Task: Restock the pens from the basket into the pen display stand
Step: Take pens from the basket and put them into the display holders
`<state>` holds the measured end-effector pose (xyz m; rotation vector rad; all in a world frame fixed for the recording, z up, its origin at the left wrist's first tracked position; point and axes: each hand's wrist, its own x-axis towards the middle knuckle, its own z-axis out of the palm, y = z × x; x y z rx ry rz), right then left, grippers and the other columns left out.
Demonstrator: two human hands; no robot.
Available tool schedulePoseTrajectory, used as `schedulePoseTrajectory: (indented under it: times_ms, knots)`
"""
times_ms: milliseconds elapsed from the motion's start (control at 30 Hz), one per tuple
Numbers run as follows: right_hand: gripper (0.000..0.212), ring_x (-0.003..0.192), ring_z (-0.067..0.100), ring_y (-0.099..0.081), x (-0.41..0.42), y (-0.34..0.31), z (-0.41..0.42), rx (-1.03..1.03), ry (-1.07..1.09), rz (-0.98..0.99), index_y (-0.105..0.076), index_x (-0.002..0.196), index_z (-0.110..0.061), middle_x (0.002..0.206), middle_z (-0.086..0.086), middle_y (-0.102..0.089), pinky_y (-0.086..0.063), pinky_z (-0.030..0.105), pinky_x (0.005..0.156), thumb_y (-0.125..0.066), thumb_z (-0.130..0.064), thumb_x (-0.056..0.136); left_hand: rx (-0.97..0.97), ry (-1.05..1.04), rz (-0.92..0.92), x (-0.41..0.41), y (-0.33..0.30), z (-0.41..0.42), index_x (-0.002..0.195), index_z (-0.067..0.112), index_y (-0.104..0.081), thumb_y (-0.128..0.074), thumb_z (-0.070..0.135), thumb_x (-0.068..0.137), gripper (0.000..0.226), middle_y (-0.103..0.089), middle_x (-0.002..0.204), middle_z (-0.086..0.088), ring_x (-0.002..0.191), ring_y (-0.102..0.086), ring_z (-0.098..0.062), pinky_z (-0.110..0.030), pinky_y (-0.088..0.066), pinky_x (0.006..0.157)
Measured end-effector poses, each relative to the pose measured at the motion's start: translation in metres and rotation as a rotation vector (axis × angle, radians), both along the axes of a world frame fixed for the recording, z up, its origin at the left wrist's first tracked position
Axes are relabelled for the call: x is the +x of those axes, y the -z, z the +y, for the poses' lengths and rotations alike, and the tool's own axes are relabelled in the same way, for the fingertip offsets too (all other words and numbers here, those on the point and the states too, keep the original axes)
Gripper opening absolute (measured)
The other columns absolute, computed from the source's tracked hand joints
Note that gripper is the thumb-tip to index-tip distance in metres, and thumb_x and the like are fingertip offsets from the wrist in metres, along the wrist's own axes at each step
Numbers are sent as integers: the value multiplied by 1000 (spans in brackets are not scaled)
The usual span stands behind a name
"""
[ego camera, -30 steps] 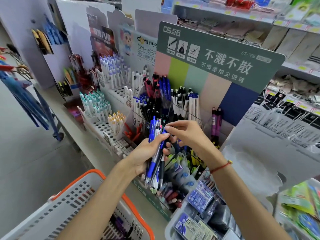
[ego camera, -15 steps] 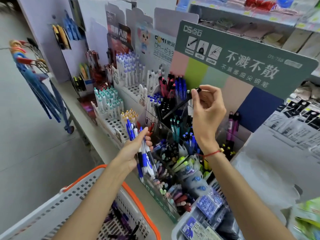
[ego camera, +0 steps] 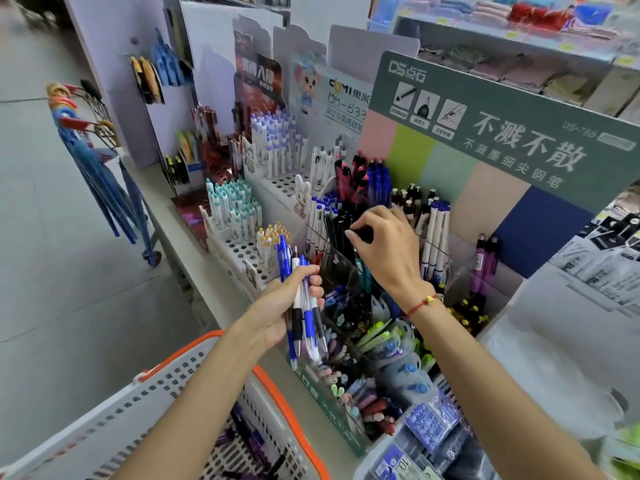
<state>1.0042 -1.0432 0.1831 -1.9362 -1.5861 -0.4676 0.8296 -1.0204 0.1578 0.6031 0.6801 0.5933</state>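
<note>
My left hand grips a bunch of several pens with blue, black and white barrels, held upright in front of the pen display stand. My right hand reaches over the stand's clear compartments and pinches the top of a black pen that stands down among other black pens. The stand has a green header card and tiered clear slots full of pens. The white basket with an orange rim sits at the bottom left, with a few dark and purple pens showing inside.
White peg-hole pen racks with white-and-teal pens stand left of the stand on the shelf counter. Packets of refills lie in a tray at the front right. Blue umbrellas hang on a rack over the aisle floor at left.
My right hand has lowered the black pen from up near the header card down into the compartment of black pens. My left hand keeps its bunch and has barely moved.
</note>
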Motion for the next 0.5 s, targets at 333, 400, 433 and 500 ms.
schedulePoseTrajectory:
  times_ms: [333, 400, 433, 500]
  knots:
    - [34, 50, -6, -53, -33, -24, -19, -494, -117, 747, -75, 91, -15, 59, -13, -62, -39, 11, 49, -65, -47, 88, 157, 50, 158, 5, 0, -11, 87, 13, -68, -69, 20, 85, 7, -68, 65, 3, 51, -60, -7, -20, -49, 46]
    - [25, 42, -2, -47, -29, -24, -22, -534, -96, 864, -75, 89, -15, 49, -14, -55, -34, 11, 43, -71, -39, 86, 202, 76, 226, 5, 3, -13, 87, 13, -67, -73, 19, 82, 10, -67, 63, 3, 51, -60, -6, -20, -48, 46]
    - [23, 44, 1, -45, -27, -23, -24, -573, -93, 915, -75, 89, -15, 52, -10, -56, -35, 13, 43, -71, -37, 86, 221, 86, 257, 5, 4, -13, 87, 13, -67, -75, 20, 81, 12, -67, 62, 3, 52, -60, -6, -20, -49, 47]
    - [21, 47, 4, -44, -24, -22, -30, -626, -99, 1015, -74, 88, -14, 59, -3, -57, -37, 15, 43, -70, -34, 87, 258, 110, 282, 7, 5, -15, 88, 13, -68, -77, 24, 78, 17, -68, 65, 4, 55, -61, -6, -20, -49, 49]
